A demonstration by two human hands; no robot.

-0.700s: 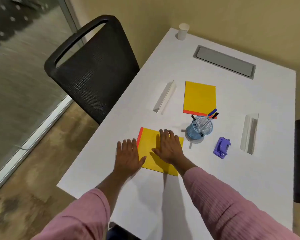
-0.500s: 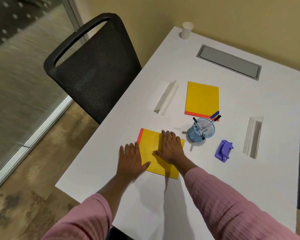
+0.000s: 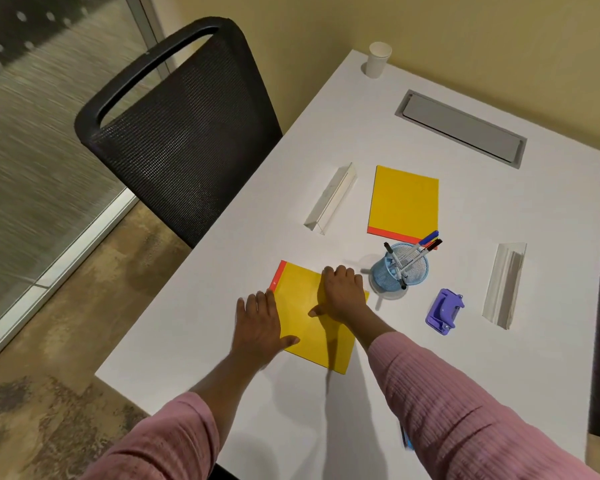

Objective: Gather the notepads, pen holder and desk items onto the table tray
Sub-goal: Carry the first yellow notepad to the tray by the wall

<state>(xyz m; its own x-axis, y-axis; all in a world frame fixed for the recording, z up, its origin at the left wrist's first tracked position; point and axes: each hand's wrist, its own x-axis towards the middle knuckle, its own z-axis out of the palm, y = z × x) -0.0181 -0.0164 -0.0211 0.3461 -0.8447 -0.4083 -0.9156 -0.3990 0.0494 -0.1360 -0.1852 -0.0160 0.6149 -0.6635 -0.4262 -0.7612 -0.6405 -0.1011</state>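
The white worktop (image 3: 326,116) looked smooth and matt. The pen holder (image 3: 385,276) was blue wire mesh; the hole punch (image 3: 443,310) glossy purple plastic.

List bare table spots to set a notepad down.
Free: table between hatch and right stand; between cup and left stand. Crowded: pen holder, hemmed by far notepad, punch and right hand on near notepad.
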